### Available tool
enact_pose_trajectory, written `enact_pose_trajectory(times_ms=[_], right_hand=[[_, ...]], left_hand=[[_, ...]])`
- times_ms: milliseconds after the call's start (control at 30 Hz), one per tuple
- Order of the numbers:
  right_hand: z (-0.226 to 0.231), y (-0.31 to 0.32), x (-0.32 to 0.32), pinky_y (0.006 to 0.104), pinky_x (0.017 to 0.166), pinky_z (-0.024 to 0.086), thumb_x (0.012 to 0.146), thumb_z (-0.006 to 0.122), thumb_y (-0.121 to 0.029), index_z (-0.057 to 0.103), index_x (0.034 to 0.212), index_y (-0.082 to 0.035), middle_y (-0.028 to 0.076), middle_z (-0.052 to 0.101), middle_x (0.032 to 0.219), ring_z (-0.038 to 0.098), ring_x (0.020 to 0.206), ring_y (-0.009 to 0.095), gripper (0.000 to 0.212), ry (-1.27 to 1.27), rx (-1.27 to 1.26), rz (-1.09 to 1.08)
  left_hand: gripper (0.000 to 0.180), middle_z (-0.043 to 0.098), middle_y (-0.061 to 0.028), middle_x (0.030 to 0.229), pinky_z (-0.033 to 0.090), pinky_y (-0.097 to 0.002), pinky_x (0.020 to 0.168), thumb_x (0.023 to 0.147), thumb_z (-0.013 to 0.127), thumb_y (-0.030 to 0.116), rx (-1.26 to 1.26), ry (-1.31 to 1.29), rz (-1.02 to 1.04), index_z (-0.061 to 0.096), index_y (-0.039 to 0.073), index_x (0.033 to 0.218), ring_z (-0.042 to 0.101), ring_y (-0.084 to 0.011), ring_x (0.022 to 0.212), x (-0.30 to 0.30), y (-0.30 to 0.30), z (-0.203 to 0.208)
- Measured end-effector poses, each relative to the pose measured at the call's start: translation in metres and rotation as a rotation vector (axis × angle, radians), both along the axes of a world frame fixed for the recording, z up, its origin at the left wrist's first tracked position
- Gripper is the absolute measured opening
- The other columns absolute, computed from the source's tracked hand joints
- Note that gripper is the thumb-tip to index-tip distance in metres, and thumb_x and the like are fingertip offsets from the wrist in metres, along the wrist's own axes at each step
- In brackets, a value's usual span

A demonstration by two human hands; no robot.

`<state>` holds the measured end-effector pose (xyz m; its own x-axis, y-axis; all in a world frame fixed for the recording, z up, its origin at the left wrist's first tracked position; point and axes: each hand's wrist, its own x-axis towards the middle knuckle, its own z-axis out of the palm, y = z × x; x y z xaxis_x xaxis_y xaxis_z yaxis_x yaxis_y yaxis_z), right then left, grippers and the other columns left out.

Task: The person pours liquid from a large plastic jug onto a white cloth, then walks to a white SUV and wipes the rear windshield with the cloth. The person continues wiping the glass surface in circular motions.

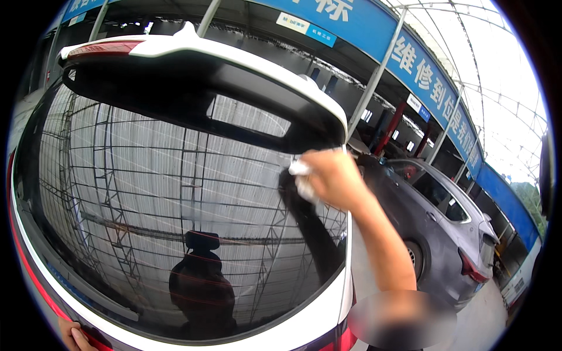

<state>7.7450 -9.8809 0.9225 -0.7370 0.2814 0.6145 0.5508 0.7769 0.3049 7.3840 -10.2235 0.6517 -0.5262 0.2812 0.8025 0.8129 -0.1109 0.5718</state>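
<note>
Glossy dark glass of the rear window mirrors the roof trusses. White car body is smooth gloss paint. Soft white cloth. Grey car, far right, duller metal.

Head view: sits on my head, faces forward and slightly down.
Nearness: close to the rear window, filling frame left and centre.
Edges: fisheye bends them.

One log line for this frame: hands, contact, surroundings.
right hand: holds white cloth on rear window upper right | left hand: on white car lower left edge | grey car parked right
</note>
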Motion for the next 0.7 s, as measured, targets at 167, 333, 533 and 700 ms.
enact_pose_trajectory(times_ms=[167,333,533,700], right_hand=[[-0.005,-0.011,-0.005,0.0451,0.061,0.051,0.073,0.066,-0.012,0.066,0.073,-0.005,0.018,0.061,0.064,0.063,0.065,0.037,0.008,-0.055,0.052,-0.069],[-0.003,-0.006,0.0,0.0448,0.061,0.052,0.072,0.065,-0.014,0.066,0.075,-0.006,0.017,0.062,0.065,0.064,0.065,0.036,0.008,-0.048,0.037,-0.043],[0.006,-0.014,-0.002,0.0444,0.06,0.052,0.074,0.066,-0.014,0.064,0.072,-0.005,0.016,0.061,0.063,0.062,0.063,0.038,0.009,-0.037,0.092,-0.114],[0.024,0.006,0.009,0.0428,0.061,0.05,0.073,0.067,-0.009,0.068,0.084,-0.006,0.017,0.062,0.067,0.063,0.066,0.036,0.011,-0.093,0.042,-0.281]], left_hand=[[0.022,0.061,-0.0113,0.084,0.049,-0.0348,0.067,0.095,0.055,0.019,0.041,0.008,0.045,0.062,-0.001,0.09,0.055,-0.0221,0.071,-0.002,0.002,-0.008],[0.02,0.063,-0.0111,0.085,0.049,-0.0348,0.067,0.094,0.057,0.017,0.063,-0.027,0.061,0.063,-0.002,0.09,0.056,-0.022,0.073,-0.003,0.002,-0.014],[0.022,0.062,-0.01,0.083,0.049,-0.0336,0.066,0.095,0.056,0.019,0.073,0.019,0.031,0.062,-0.001,0.089,0.056,-0.0218,0.071,-0.003,0.01,-0.002],[0.023,0.06,-0.0094,0.08,0.048,-0.0333,0.063,0.096,0.053,0.019,0.053,0.03,-0.014,0.061,-0.001,0.087,0.055,-0.0211,0.069,-0.01,0.009,0.005]])
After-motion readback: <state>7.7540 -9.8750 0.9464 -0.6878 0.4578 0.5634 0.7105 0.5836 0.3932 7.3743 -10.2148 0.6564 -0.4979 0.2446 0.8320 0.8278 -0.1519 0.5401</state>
